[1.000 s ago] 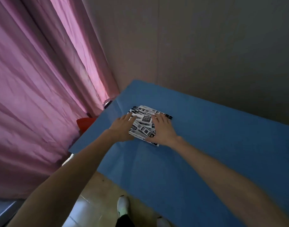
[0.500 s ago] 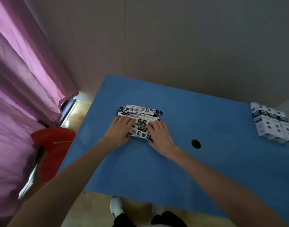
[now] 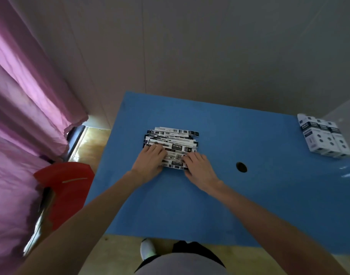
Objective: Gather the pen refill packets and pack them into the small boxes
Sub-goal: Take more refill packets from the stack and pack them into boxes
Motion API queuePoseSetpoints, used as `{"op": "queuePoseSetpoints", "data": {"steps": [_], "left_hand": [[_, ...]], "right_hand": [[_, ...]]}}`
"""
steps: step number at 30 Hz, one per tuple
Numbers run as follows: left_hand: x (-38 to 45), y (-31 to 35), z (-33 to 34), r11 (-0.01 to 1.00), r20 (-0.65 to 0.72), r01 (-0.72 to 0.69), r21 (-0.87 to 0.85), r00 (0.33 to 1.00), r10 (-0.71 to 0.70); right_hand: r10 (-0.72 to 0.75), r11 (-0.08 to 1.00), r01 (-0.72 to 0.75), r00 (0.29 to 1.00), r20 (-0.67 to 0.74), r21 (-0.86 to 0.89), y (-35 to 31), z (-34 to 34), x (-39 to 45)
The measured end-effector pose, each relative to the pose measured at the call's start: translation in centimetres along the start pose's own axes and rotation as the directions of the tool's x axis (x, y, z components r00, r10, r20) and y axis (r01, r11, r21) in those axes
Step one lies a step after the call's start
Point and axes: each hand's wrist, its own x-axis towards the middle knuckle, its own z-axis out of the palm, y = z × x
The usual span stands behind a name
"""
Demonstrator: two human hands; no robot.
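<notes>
Left hand (image 3: 150, 161) and right hand (image 3: 199, 166), fingers flat, palms down, press loose pile of black-and-white printed pen refill packets (image 3: 171, 143) mid blue desk (image 3: 209, 205). Square pile edges before lifting; white small boxes (image 3: 324, 135) sit far right.

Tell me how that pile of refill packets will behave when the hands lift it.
The packets lie loose and fanned, so they will likely slide apart unless squeezed from both ends. They look thin and narrow, so probably light and bendy. Both hands, left and right, rest flat on top, gripping nothing.

black-and-white printed packets (image 3: 171, 143) on blue table (image 3: 249, 195), pink curtain (image 3: 27, 116).
</notes>
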Motion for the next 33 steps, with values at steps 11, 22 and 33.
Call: {"op": "queuePoseSetpoints", "data": {"steps": [11, 22, 33], "left_hand": [[0.5, -0.4, -0.4, 0.998, 0.074, -0.033, -0.051, 0.997, 0.036], [0.9, 0.0, -0.4, 1.0, 0.105, -0.019, -0.022, 0.994, 0.021], [0.3, -0.2, -0.2, 0.998, 0.109, 0.03, -0.059, 0.994, -0.024]], "right_hand": [[0.001, 1.0, -0.003, 0.995, 0.103, 0.026, 0.7, -0.6, 0.3], [0.044, 0.985, -0.056, 0.996, 0.077, 0.163, 1.1, -1.5, 0.8], [0.139, 0.946, -0.148, 0.989, 0.053, 0.289, 0.5, -1.8, 0.0]]}}
